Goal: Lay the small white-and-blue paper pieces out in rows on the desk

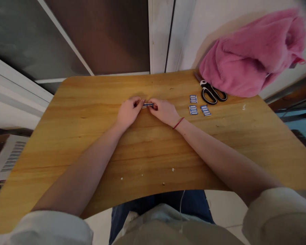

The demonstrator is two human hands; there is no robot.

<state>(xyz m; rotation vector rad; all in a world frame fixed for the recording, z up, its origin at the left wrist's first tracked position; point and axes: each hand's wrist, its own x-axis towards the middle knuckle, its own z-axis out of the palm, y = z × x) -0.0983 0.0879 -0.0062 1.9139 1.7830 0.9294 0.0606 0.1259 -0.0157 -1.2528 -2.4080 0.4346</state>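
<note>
At the middle of the wooden table, my left hand [129,111] and my right hand [165,110] meet over a small blue-and-white piece [148,105]. Each hand pinches one end of it between thumb and fingers, which cover much of it. What it is made of I cannot tell. To the right of my right hand lie three flat blue-and-white striped pieces: one at the back [193,99], one in front of it [193,110] and one beside that [205,110]. A red string bracelet [178,123] circles my right wrist.
Black-handled scissors [209,96] lie behind the striped pieces, near a pink plush cloth item [244,58] at the back right. White scraps [172,169] dot the wooden table [148,149] towards its front edge. A framed door [99,37] stands behind the table.
</note>
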